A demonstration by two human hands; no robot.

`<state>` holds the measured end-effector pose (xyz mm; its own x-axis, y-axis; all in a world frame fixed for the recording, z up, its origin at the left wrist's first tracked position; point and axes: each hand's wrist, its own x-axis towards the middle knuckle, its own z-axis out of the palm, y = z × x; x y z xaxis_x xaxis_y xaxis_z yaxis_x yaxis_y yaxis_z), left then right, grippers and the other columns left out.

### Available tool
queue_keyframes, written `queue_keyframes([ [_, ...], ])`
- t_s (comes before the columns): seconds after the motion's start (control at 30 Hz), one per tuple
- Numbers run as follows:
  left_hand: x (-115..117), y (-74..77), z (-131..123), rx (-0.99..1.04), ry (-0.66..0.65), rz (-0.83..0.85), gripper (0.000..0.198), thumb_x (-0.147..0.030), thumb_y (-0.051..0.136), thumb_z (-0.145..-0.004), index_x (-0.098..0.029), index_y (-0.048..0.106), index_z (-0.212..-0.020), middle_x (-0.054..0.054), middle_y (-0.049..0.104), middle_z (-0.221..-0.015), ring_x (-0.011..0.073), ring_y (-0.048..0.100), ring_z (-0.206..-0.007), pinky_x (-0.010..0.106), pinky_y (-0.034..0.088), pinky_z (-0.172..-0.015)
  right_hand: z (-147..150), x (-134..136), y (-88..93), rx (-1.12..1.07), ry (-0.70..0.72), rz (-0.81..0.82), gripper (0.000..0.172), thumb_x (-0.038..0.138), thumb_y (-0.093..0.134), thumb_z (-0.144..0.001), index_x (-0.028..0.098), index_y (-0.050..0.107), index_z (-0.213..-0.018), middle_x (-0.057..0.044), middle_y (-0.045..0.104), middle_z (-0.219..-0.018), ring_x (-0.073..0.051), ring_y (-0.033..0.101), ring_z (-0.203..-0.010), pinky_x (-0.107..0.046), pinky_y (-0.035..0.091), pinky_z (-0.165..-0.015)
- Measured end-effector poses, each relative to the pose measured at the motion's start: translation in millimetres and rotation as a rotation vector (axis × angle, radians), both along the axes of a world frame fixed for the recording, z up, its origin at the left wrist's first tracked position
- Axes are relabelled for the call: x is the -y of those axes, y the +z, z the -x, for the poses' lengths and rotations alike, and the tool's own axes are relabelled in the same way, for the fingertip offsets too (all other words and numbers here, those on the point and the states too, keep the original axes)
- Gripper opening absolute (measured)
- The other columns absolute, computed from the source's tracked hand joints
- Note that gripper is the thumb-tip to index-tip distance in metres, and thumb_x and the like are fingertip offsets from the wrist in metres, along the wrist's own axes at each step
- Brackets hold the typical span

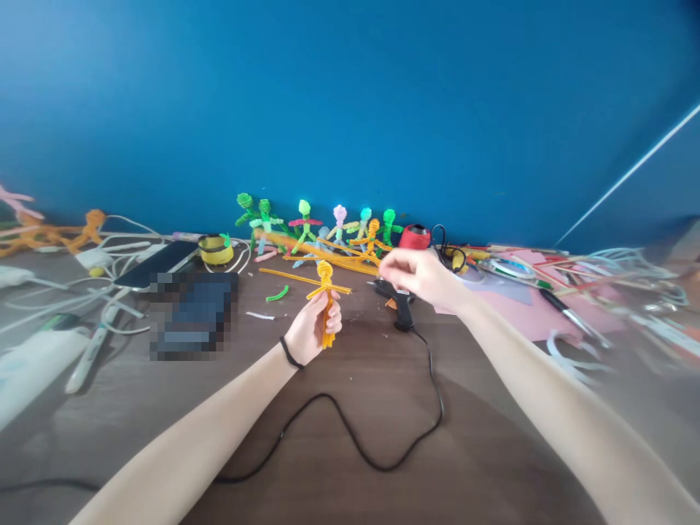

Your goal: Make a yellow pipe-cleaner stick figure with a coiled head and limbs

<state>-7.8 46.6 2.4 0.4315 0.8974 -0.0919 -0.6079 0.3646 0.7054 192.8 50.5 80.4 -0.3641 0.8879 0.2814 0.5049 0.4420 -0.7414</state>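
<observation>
My left hand [314, 326] is closed around the lower part of a yellow-orange pipe-cleaner figure [324, 274]. The figure stands upright in the grip, with a coiled round head, two short arms sticking out sideways and straight strands hanging below. My right hand [410, 275] is raised over the hot glue gun [403, 310], its fingers pinched together. From its fingertips a motion-blurred orange pipe cleaner [306, 243] stretches to the left, above more loose orange pipe cleaners [342, 261]. A single pipe cleaner [287, 275] lies left of the held figure, near a short green piece [277, 294].
Several finished pipe-cleaner figures [304, 219] lean along the blue wall. Phones [200, 313], white cables and a yellow tape roll [216, 250] lie to the left. Pink paper [508, 310] and pens cover the right side. The glue gun's black cord [377, 467] curves across the front.
</observation>
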Motion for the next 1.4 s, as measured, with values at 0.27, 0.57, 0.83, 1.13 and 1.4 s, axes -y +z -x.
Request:
queue_keyframes([
  [0.27, -2.6, -3.7, 0.8, 0.047, 0.024, 0.015, 0.006, -0.021, 0.048, -0.079, -0.016, 0.048, -0.076, -0.004, 0.039, -0.057, 0.0040, 0.036, -0.044, 0.014, 0.032, -0.041, -52.5, 35.2, -30.2, 0.359, 0.084, 0.438, 0.023, 0.037, 0.049, -0.074, 0.016, 0.055, -0.067, 0.000, 0.056, -0.062, -0.012, 0.052, -0.059, -0.023, 0.037, -0.055],
  [0.57, -2.1, -3.4, -0.9, -0.025, 0.041, -0.003, 0.007, -0.023, 0.048, -0.079, -0.016, 0.049, -0.076, -0.002, 0.043, -0.061, 0.0040, 0.036, -0.045, 0.014, 0.031, -0.040, -62.5, 41.5, -30.2, 0.610, -0.022, 0.395, 0.017, 0.033, 0.049, -0.073, 0.019, 0.057, -0.066, -0.001, 0.060, -0.067, -0.014, 0.052, -0.060, -0.024, 0.035, -0.053],
  [0.83, -1.1, -2.2, -2.3, -0.039, 0.052, -0.014, 0.006, -0.021, 0.048, -0.079, -0.016, 0.049, -0.076, -0.002, 0.043, -0.059, 0.0040, 0.036, -0.044, 0.014, 0.031, -0.040, 7.5, 53.2, -29.6, 0.546, -0.046, -0.033, 0.012, 0.032, 0.050, -0.078, 0.021, 0.054, -0.076, -0.001, 0.058, -0.076, -0.014, 0.053, -0.068, -0.025, 0.037, -0.059],
  [1.13, -2.9, -7.1, -2.1, -0.056, 0.032, -0.031, 0.006, -0.022, 0.047, -0.079, -0.016, 0.049, -0.078, -0.003, 0.045, -0.060, 0.0055, 0.042, -0.047, 0.016, 0.038, -0.044, 62.0, 38.5, -70.2, 0.565, 0.095, -0.215, 0.014, 0.028, 0.051, -0.080, 0.017, 0.055, -0.087, -0.006, 0.059, -0.088, -0.018, 0.053, -0.086, -0.028, 0.039, -0.072],
  [1.4, -2.3, -5.7, -1.9, -0.062, 0.046, -0.024, 0.007, -0.020, 0.053, -0.076, -0.015, 0.050, -0.073, -0.002, 0.048, -0.062, 0.0061, 0.045, -0.050, 0.017, 0.038, -0.046, 55.9, 34.4, -78.0, 0.328, 0.032, -0.109, 0.027, 0.034, 0.038, -0.087, 0.019, 0.056, -0.074, 0.000, 0.060, -0.071, -0.011, 0.051, -0.062, -0.021, 0.032, -0.057],
])
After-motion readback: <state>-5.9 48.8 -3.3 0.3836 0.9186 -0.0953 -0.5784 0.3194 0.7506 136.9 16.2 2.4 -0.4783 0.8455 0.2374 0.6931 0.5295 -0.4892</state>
